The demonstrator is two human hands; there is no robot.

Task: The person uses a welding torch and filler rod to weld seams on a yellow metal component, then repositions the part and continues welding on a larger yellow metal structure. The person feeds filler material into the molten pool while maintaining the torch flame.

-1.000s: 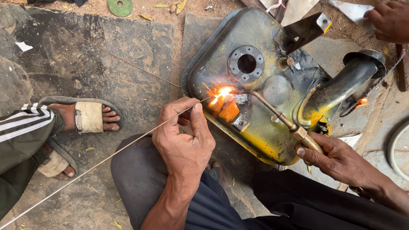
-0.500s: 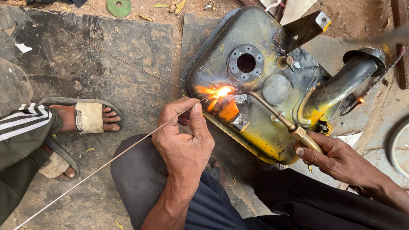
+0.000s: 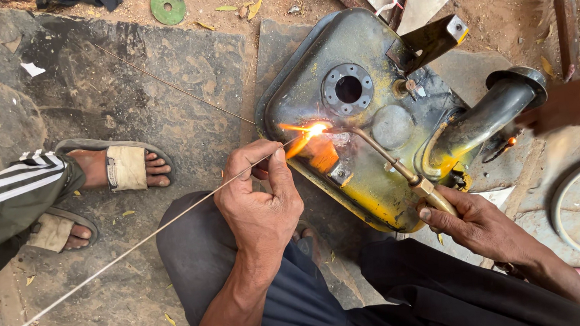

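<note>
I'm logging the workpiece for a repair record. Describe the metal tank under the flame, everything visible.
The metal tank is a rounded, box-like steel shell, sooty black with patches of yellow paint. Its upper face has a round flanged opening, a bent bracket and a dark curved filler pipe. It lies tilted on stone slabs. A torch flame glows at its left seam, where the left hand feeds a thin rod; the right hand holds the brass torch.

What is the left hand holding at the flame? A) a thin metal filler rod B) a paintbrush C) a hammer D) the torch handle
A: the left hand pinches a thin metal filler rod whose tip meets the flame on the metal tank, while the right hand grips the brass torch.
</note>
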